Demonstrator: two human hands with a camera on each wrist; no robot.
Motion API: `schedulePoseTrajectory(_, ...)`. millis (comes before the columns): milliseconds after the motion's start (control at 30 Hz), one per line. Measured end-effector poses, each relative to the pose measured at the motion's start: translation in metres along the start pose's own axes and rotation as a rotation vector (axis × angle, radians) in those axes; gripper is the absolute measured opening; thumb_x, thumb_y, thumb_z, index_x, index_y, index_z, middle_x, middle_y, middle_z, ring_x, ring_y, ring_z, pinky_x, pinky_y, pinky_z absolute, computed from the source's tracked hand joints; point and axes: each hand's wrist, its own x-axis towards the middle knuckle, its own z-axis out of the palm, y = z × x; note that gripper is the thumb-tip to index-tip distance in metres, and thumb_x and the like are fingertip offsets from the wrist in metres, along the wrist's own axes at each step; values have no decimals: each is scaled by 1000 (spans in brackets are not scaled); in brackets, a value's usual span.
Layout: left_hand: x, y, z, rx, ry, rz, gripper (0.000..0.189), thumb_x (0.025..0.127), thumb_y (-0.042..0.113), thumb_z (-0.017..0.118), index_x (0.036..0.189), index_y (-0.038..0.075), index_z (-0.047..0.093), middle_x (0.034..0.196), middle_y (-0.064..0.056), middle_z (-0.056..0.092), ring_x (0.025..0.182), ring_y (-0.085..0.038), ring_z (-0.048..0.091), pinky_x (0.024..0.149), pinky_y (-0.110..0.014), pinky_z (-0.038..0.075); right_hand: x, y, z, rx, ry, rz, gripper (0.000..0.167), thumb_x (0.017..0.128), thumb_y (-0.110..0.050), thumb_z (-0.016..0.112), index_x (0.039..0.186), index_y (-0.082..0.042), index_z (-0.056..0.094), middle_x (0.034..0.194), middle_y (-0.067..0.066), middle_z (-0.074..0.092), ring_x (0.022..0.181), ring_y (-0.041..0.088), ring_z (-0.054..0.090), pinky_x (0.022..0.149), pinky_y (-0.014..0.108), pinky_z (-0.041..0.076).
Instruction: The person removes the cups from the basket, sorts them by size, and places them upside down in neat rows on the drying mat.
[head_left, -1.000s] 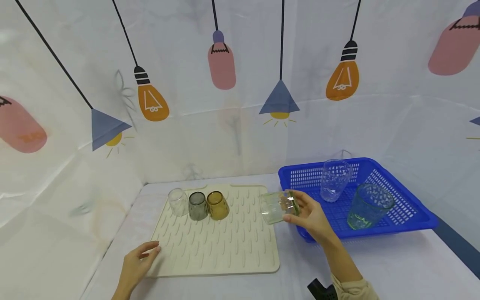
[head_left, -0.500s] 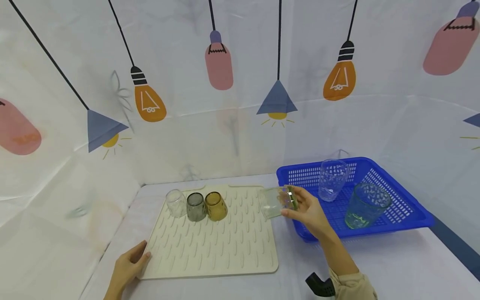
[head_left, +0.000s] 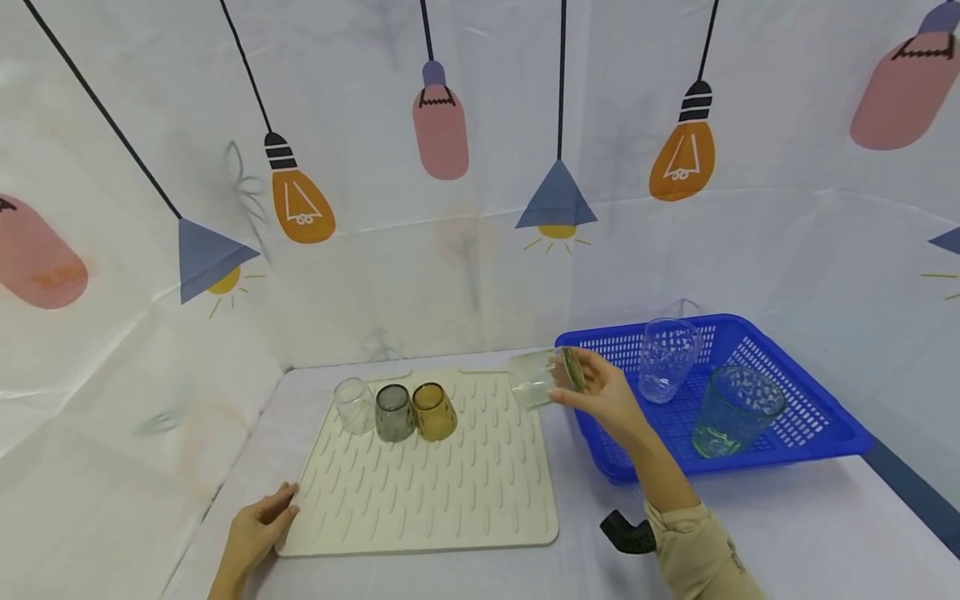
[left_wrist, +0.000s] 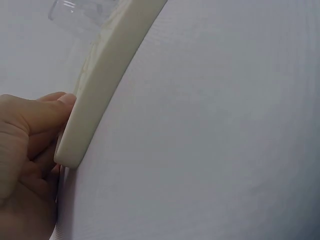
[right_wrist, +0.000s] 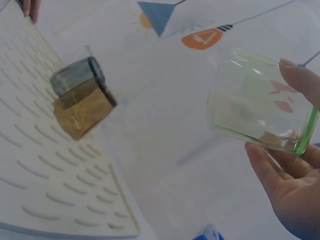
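"So, where's the glass [head_left: 528, 382] now?"

"Up in the air by the far right corner of the mat [head_left: 420, 492], on its side. My right hand [head_left: 611, 398] has it at the thick green end, closed just to its width, thumb against fingers."

"What's changed?"

"Half a second ago it was lower in my view; now it's higher and a touch further left. I'd judge it's mid-carry, not yet set down."

"And your left hand [head_left: 253, 535]?"

"Pinching the mat's near left corner, no wider than the edge. A second ago it was a little further right, its fingertips over the left edge. I take that as steadying the mat."

"Count for me."

"Six glasses. One's in my grip. Three stand on the mat: a clear one [head_left: 354, 407], a grey one [head_left: 394, 414], an amber one [head_left: 435, 412]. Two are in the basket [head_left: 821, 429]: a tall clear one [head_left: 667, 362] and a green one [head_left: 738, 412]. One mat, one basket."
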Motion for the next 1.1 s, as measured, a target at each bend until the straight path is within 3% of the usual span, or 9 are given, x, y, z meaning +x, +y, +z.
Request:
schedulePoseTrajectory(100,1,-1,2,-4,28,30,30,79,4,72,105,-9,67,108,-24,60,93,23,39,84,9,22,7,0,3,-9,0,25,72,79,-7,74,139,3,35,128,24,51,116,24,55,91,19,48)
schedulePoseTrajectory(267,1,-3,2,18,55,51,30,76,4,74,103,-8,68,105,-24,61,93,23,39,84,10,20,18,4,14,-13,11,73,75,78,-10,75,141,1,34,132,24,49,121,36,49,94,32,50)
schedulePoseTrajectory(533,1,-3,0,60,6,46,36,79,7,71,111,-8,64,113,-25,60,106,-2,48,86,10,14,32,17,38,-33,85,173,80,79,-14,76,143,-1,31,134,22,48,121,35,50,99,43,46)
schedulePoseTrajectory(667,1,-3,0,73,-8,59,36,80,7,71,111,-8,64,113,-26,60,107,-7,49,90,9,12,37,23,46,-130,139,208,80,77,-21,78,142,-3,35,138,21,45,127,37,43,100,50,43)
schedulePoseTrajectory(767,2,-4,0,50,-17,70,35,80,6,70,111,-10,64,113,-27,59,109,5,42,91,9,11,41,26,53,-240,173,219,79,75,-25,79,140,-6,39,136,20,46,125,39,44,96,53,45)
schedulePoseTrajectory(900,2,-5,-1,5,-38,75,35,81,5,69,111,-12,62,114,-29,57,98,26,31,89,10,10,46,35,64,-402,188,141,75,73,-21,80,135,-1,44,129,23,53,118,40,50,93,53,46)
schedulePoseTrajectory(1033,2,-4,-2,-14,-61,51,37,83,8,69,113,-12,61,116,-30,55,97,28,29,91,9,10,52,49,75,-492,171,65,73,70,-16,82,130,4,46,123,25,57,115,41,52,96,52,44)
schedulePoseTrajectory(1100,2,-3,-3,-20,-81,15,40,83,11,70,115,-11,61,118,-29,55,98,26,29,99,4,11,55,57,78,-508,150,58,73,69,-15,82,130,4,46,122,25,57,114,41,53,95,52,45)
